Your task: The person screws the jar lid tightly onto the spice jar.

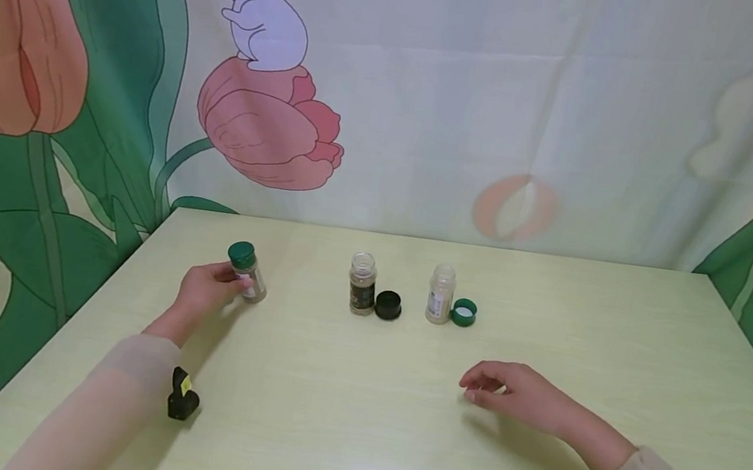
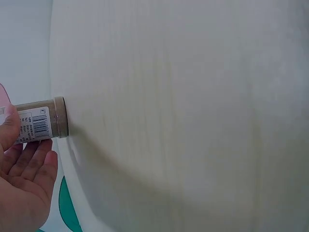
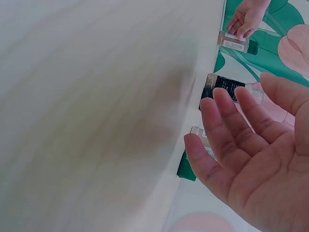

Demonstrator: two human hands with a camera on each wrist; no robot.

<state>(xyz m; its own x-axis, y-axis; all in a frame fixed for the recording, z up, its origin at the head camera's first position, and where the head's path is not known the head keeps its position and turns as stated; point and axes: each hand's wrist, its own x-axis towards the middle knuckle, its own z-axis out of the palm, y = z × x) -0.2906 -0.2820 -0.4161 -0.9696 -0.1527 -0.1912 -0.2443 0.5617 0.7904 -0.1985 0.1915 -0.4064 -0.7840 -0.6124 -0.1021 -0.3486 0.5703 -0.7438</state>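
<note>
We look over a pale wood-grain desk [image 1: 324, 404]. Nearest us, toward the right edge, the right hand [image 1: 523, 396] hovers with loosely bent fingers and an empty palm. Farther off, by the left edge and near the far left corner, the left hand [image 1: 208, 292] pinches a green-capped spice jar [image 1: 256, 283] between thumb and fingers. Across from it, short of the far edge's middle, we see an uncapped black-labelled jar [image 1: 362, 291] with a black cap [image 1: 388, 306] just beside it, then an uncapped white-labelled jar [image 1: 439, 302] with a loose green lid [image 1: 463, 312] just beside that. Behind the far edge hangs a tulip-printed fabric backdrop [image 1: 422, 113].
</note>
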